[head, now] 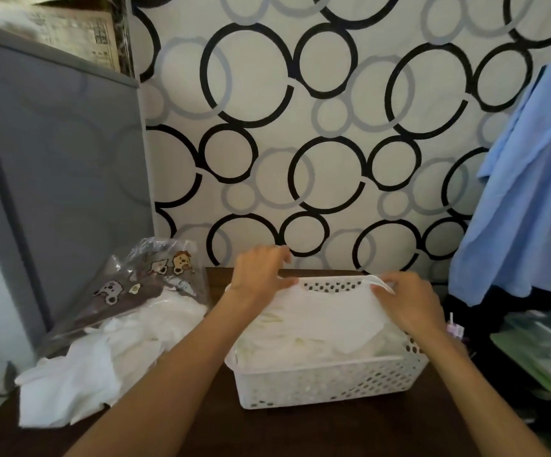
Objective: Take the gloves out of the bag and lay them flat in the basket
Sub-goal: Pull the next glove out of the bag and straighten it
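Observation:
A white perforated plastic basket (330, 384) stands on the dark wooden table, holding a stack of white gloves. Over its far side I hold one white glove (330, 311) stretched flat above the stack. My left hand (261, 275) pinches the glove's left edge and my right hand (406, 301) pinches its right edge. To the left lies a clear plastic bag (155, 278) with cartoon bear prints. More white gloves (109, 357) spill out of its mouth onto the table.
A grey fabric cabinet (59, 179) stands at the left. A curtain with black and grey rings hangs behind the table. Blue cloth (527, 199) hangs at the right, above a green-edged pile of items (544, 351). Bare dark table (300, 430) lies in front of the basket.

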A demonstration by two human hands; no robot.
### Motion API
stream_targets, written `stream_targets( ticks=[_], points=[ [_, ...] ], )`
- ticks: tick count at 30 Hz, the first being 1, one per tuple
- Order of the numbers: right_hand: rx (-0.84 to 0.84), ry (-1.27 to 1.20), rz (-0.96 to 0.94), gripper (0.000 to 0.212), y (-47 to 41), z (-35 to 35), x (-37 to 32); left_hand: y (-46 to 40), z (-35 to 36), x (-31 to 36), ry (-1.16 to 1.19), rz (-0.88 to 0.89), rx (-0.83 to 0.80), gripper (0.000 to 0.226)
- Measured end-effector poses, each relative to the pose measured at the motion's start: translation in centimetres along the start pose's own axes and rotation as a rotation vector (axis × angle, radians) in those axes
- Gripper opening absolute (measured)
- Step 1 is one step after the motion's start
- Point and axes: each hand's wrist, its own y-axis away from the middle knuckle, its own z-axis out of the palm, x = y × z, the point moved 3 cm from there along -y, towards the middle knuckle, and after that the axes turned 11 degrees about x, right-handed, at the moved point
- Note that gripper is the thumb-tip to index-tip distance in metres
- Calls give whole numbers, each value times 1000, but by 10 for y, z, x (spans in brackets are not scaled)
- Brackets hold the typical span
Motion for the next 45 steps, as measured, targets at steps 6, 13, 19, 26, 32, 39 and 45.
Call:
stream_targets(
  ticks=[6,13,19,26,32,39,45],
  points=[
    [42,-104,-69,37,-12,2,6,19,4,7,269,210,-234,44],
    [62,62,19,9,-22,8,6,49,13,9,26,137,-808,98],
    [-126,-59,-228,34,-16,7,-4,53,21,6,-38,146,-817,104],
    [-506,240,-268,52,2,26,1,52,-8,11,239,0,-612,93],
    [-153,11,-376,20,13,-2,-63,99,-99,-94,192,-228,-201,35],
    [-467,-104,-572,18,115,35,-184,171,-122,-198,-214,-428,-574,77],
    [-844,252,-418,69,186,92,-217,187,-87,-224,-87,-347,-325,84]
  ],
)
